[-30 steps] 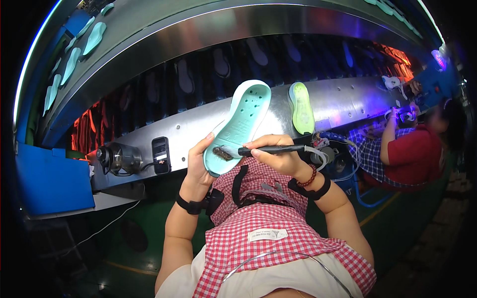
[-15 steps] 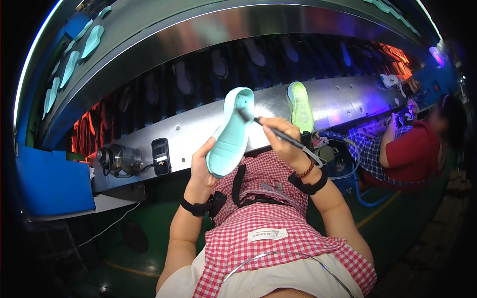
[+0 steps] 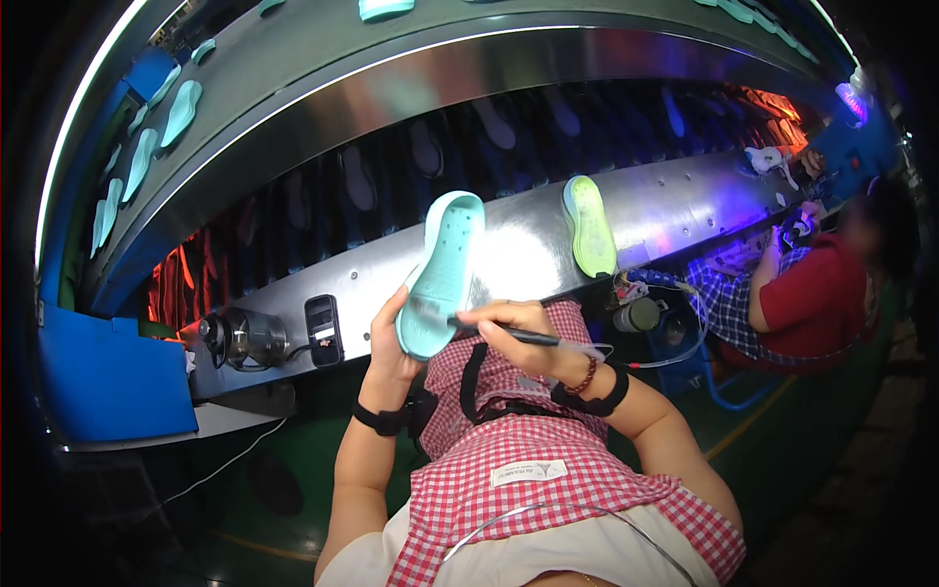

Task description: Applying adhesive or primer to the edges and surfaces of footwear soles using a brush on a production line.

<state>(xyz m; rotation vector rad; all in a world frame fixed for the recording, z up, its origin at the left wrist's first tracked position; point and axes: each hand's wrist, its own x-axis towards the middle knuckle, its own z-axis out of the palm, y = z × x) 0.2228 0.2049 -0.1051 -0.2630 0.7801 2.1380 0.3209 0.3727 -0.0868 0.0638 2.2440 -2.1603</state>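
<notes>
My left hand (image 3: 389,342) is closed on the edge of a light turquoise shoe sole (image 3: 442,269), tilted up with its hollow inner side facing me. Small dark holes dot the far end of the sole. In my right hand (image 3: 526,323) is a dark-handled brush (image 3: 530,337) with a thin clear tube at its back end. The brush tip meets the inside of the sole near its close end, and its bristles are blurred. On the metal ledge to the right lies a yellow-green sole (image 3: 590,230).
The metal ledge (image 3: 675,196) runs before me, with a glass jug (image 3: 245,339) and a black phone-shaped device (image 3: 324,328) on its left. Behind it, dim soles sit on a dark conveyor. An upper belt (image 3: 293,73) carries turquoise soles. A co-worker (image 3: 797,298) sits at right.
The brush and my right hand have moved from the far end of the sole toward its near end. The sole has shifted slightly left and down in view.
</notes>
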